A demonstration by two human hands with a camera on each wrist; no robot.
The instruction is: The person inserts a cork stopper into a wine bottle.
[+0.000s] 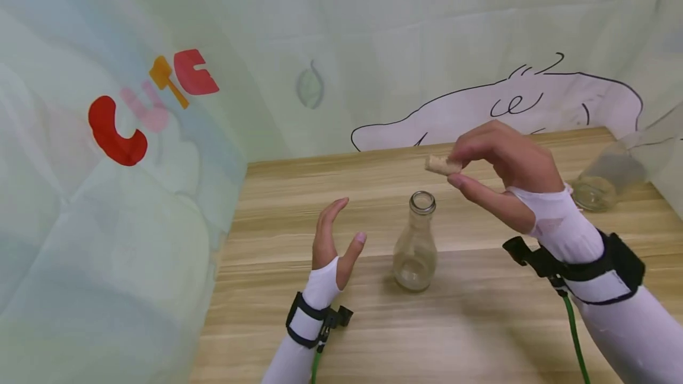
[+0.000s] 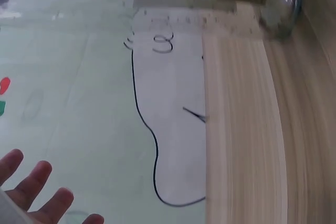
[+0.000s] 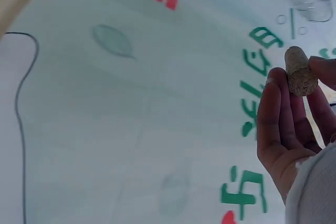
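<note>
A clear glass bottle (image 1: 415, 253) with a narrow neck and an uncovered mouth stands upright on the wooden table. Up and to its right in the head view, my right hand (image 1: 504, 162) pinches a tan cork (image 1: 440, 165) between thumb and fingertips. The right wrist view shows the cork (image 3: 302, 74) close up, its crumbly round end facing the camera. My left hand (image 1: 332, 242) is left of the bottle, thumb and fingers spread apart, holding nothing. Only some fingers of the left hand (image 2: 42, 192) show in the left wrist view.
A second clear glass vessel (image 1: 592, 193) is at the table's right, partly hidden behind my right wrist. The wooden table (image 1: 320, 188) meets a pale printed curtain (image 1: 373, 64) at its back and left edges. Green cables (image 1: 576, 336) trail from both wrist cameras.
</note>
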